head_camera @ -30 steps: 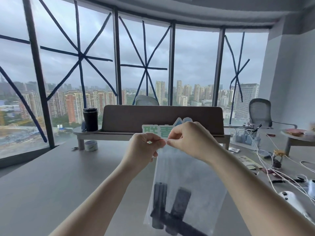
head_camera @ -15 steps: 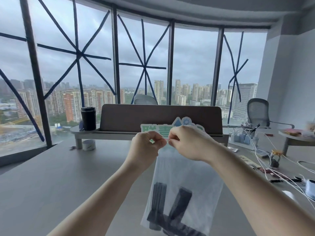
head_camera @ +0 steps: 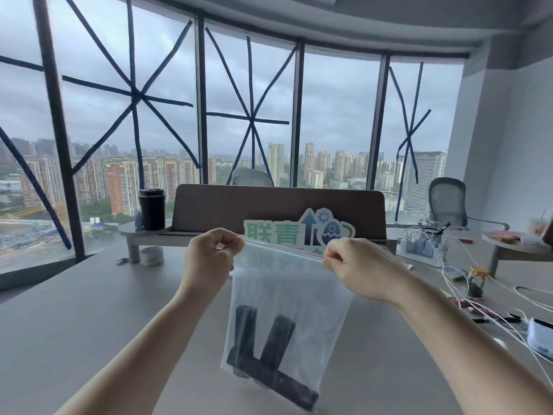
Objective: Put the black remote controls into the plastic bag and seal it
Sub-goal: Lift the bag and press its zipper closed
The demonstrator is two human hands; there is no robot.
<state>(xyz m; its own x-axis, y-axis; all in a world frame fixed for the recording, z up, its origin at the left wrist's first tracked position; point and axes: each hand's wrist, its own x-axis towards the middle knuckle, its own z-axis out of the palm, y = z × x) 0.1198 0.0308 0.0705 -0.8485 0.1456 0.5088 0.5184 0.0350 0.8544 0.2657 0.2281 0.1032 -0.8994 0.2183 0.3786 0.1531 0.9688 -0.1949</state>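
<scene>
A clear plastic bag (head_camera: 287,298) hangs in the air above the grey table (head_camera: 89,319). Three black remote controls (head_camera: 263,351) lie at its bottom, two leaning upright and one across them. My left hand (head_camera: 209,262) pinches the left end of the bag's red zip strip. My right hand (head_camera: 356,265) pinches the strip's right end. The strip is stretched straight between them.
A brown desk divider (head_camera: 278,205) with a green-and-white sign (head_camera: 299,232) stands behind the bag. A black cup (head_camera: 152,208) and a tape roll (head_camera: 152,256) sit at the back left. White cables (head_camera: 493,298) and small items cover the table's right side. Chairs stand by the windows.
My right hand has slid to the right along the zip strip, away from my left hand. The hands were together at the strip's left end before; now they hold its two ends.
</scene>
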